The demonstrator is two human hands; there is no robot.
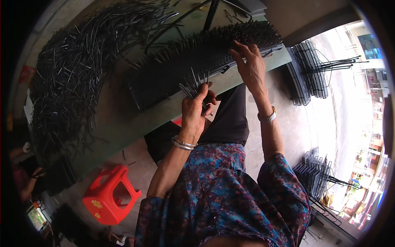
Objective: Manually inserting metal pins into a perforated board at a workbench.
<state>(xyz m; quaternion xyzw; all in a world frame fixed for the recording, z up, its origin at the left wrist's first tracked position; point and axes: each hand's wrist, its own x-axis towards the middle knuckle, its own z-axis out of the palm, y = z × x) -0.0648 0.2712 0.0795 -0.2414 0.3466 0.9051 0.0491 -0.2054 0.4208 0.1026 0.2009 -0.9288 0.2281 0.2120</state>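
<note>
A long black perforated tray lies across the tabletop in front of me. Thin dark rods stand packed in rows along its far side and right end, while its near left part shows bare holes. My left hand is closed round a small bundle of loose dark rods, held over the tray's near edge with the tips fanning upward. Over the right part of the tray, my right hand has its fingers bent and drawn together. Whatever lies between those fingertips is too small to make out.
A large heap of loose dark rods covers the left of the glass-topped table. A red plastic stool stands on the floor at left. Black wire racks stand at right. Another person's arm shows at far left.
</note>
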